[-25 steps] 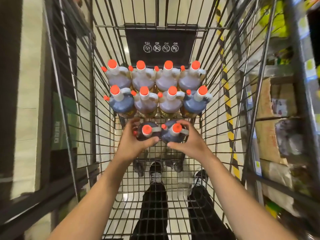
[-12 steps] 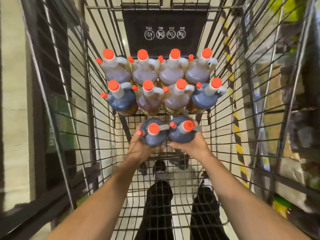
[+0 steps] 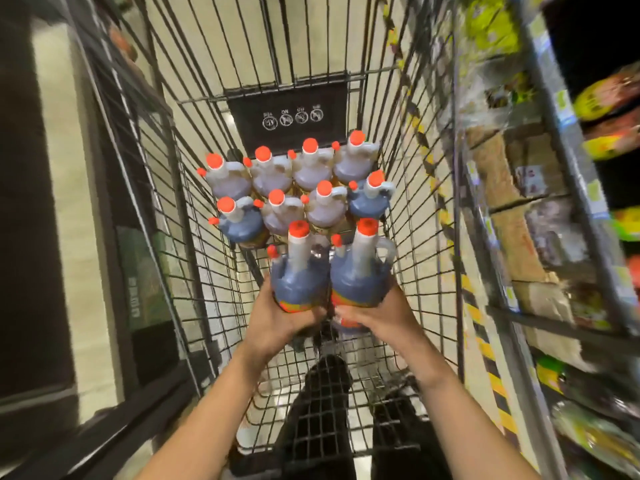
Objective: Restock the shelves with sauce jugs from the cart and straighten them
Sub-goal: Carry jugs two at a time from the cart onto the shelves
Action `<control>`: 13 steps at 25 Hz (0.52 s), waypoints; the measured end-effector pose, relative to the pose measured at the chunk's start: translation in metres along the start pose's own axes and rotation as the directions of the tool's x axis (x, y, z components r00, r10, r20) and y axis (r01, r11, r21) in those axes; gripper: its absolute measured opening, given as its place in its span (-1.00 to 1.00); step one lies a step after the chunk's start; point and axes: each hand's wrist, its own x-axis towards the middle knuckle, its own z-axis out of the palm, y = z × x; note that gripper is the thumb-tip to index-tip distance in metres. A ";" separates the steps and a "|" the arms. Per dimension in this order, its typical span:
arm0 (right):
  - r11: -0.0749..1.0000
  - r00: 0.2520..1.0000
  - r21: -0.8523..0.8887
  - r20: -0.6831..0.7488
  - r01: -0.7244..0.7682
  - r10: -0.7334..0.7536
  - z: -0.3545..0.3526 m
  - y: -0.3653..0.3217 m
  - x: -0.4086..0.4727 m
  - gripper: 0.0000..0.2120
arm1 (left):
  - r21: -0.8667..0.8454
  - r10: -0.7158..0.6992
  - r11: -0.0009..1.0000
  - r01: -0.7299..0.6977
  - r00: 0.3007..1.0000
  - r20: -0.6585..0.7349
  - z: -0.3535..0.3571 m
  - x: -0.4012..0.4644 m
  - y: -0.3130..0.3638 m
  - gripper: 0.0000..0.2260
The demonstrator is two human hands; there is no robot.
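Store aisle, wire cart (image 3: 194,237) below me, shelves (image 3: 554,188) at right.
My left hand (image 3: 277,320) grips the left jug (image 3: 299,275) and my right hand (image 3: 377,315) the right jug (image 3: 360,275), both upright, touching, above the cart floor; eight jugs (image 3: 294,188) stand behind.

Single wide-angle head view, looking steeply down and forward into a wire cart (image 3: 408,237), close over both forearms, cart's far end toward the top of frame, shelving (image 3: 554,202) along the right edge, strongly bent at the borders, edges blurred
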 end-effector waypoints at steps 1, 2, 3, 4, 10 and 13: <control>1.000 1.000 0.019 -0.015 0.008 -0.008 -0.005 -0.011 -0.017 -0.19 | 0.006 0.017 1.000 -0.017 1.000 -0.003 0.004 -0.016 0.016 -0.32; 0.999 0.999 0.024 -0.028 0.027 -0.026 -0.012 -0.020 -0.035 -0.22 | 0.022 0.041 0.999 -0.041 0.999 -0.008 0.008 -0.033 0.033 -0.38; 0.998 0.998 0.031 -0.035 0.054 -0.053 -0.019 -0.031 -0.052 -0.26 | 0.044 0.065 0.997 -0.065 0.998 -0.006 0.015 -0.049 0.052 -0.41; 0.996 0.996 0.035 -0.038 0.077 -0.075 -0.025 -0.040 -0.067 -0.26 | 0.064 0.078 0.995 -0.078 0.997 0.000 0.021 -0.062 0.068 -0.43; 0.952 0.953 0.148 -0.184 0.268 -0.240 -0.079 -0.092 -0.180 -0.23 | 0.086 0.293 0.950 -0.301 0.951 0.101 0.073 -0.151 0.159 -0.44; 0.911 0.911 0.207 -0.291 0.357 -0.291 -0.102 -0.099 -0.240 -0.28 | 0.117 0.359 0.916 -0.383 0.915 0.185 0.100 -0.197 0.179 -0.36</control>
